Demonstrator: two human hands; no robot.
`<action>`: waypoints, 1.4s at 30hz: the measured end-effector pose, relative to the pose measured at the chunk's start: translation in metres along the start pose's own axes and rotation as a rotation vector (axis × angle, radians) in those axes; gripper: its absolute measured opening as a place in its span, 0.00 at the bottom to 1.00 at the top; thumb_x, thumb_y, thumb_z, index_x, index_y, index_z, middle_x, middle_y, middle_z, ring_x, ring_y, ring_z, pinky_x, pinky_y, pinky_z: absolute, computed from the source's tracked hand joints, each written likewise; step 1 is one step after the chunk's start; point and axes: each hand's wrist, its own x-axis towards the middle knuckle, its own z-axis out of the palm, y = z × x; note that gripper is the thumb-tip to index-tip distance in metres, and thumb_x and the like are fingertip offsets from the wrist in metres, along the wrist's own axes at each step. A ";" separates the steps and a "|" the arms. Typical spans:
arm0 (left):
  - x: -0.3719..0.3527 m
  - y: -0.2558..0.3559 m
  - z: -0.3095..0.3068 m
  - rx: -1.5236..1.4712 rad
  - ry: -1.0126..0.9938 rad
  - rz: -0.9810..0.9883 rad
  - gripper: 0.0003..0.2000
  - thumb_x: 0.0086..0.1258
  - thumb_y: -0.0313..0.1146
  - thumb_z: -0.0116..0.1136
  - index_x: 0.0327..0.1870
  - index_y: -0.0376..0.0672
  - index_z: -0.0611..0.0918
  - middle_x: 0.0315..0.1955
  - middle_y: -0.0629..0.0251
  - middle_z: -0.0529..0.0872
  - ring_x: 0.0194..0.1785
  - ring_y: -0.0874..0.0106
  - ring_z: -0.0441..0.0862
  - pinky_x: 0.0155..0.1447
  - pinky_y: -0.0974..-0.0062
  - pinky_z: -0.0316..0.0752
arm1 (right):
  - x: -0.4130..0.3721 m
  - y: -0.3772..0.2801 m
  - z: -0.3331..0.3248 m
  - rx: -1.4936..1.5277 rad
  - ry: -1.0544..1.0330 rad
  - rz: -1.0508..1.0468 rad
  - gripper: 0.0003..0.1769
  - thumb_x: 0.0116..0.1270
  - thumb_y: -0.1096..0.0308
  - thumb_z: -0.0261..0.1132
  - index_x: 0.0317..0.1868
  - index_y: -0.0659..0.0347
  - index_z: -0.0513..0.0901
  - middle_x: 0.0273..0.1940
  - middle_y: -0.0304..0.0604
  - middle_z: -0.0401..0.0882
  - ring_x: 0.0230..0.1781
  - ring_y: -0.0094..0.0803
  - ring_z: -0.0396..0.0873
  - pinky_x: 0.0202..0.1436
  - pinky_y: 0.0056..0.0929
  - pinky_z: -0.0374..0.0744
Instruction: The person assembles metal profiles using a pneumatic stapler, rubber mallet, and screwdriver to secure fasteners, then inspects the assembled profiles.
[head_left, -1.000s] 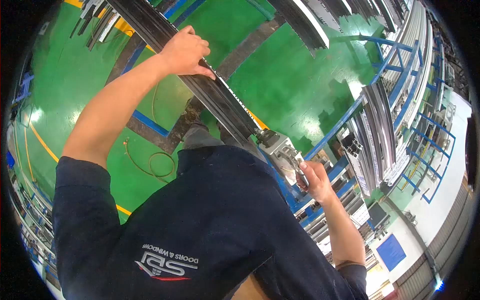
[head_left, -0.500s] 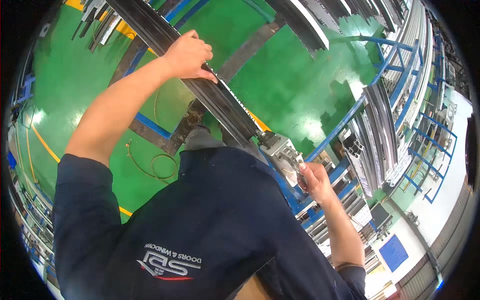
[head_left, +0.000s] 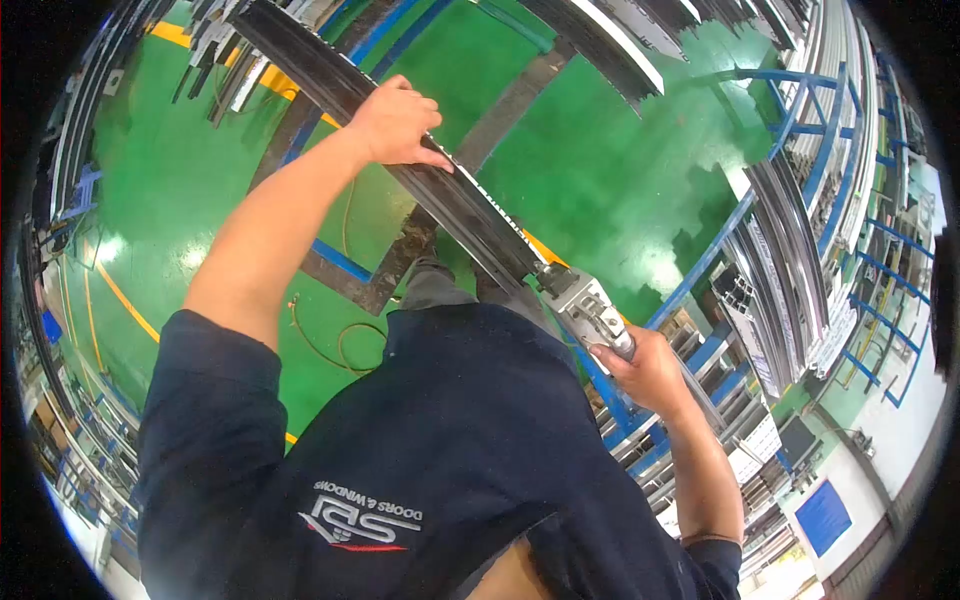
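A long dark metal profile with a pale printed strip along one edge runs diagonally from the upper left to in front of my waist. My left hand grips it from above, thumb along the near part and fingers curled over the far side. At its near end sits a silver metal tool with a block-shaped head and a grey cylindrical handle. My right hand is closed round that handle, the thumb on top. The tool's head meets the profile's end; the exact contact is too small to make out.
Blue racks with bundled profiles stand on the right. More dark profiles jut in at the top. A thin hose lies looped on the green floor. A blue-edged dark frame lies beneath the profile.
My right hand has moved from the tool's side to a grip round its handle, which shows more now. My left hand keeps its hold; the whole view has shifted slightly.
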 end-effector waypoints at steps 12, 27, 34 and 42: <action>-0.003 -0.005 0.000 -0.024 -0.007 0.038 0.36 0.60 0.77 0.58 0.36 0.46 0.88 0.37 0.65 0.88 0.48 0.63 0.88 0.69 0.60 0.70 | 0.010 0.006 -0.012 0.103 -0.131 0.178 0.18 0.68 0.60 0.75 0.47 0.67 0.88 0.35 0.56 0.90 0.37 0.59 0.87 0.45 0.46 0.83; 0.000 -0.015 0.002 -0.018 -0.030 0.035 0.33 0.57 0.74 0.63 0.32 0.46 0.85 0.34 0.65 0.84 0.43 0.62 0.85 0.57 0.64 0.72 | -0.026 0.048 -0.021 -0.090 -0.338 0.220 0.22 0.68 0.54 0.74 0.54 0.62 0.87 0.35 0.60 0.88 0.36 0.53 0.88 0.43 0.48 0.83; -0.005 -0.010 0.006 0.011 0.056 0.056 0.32 0.54 0.73 0.67 0.33 0.47 0.84 0.32 0.66 0.81 0.41 0.63 0.84 0.53 0.63 0.73 | -0.104 0.127 0.045 0.140 0.075 0.271 0.15 0.66 0.65 0.74 0.45 0.69 0.86 0.27 0.47 0.85 0.27 0.35 0.82 0.33 0.40 0.79; -0.007 -0.010 0.003 0.025 0.076 0.038 0.32 0.54 0.72 0.68 0.30 0.45 0.83 0.30 0.66 0.81 0.41 0.62 0.85 0.50 0.63 0.73 | -0.055 0.131 0.128 0.848 0.339 0.336 0.05 0.71 0.73 0.68 0.36 0.61 0.80 0.20 0.29 0.71 0.15 0.16 0.65 0.19 0.23 0.61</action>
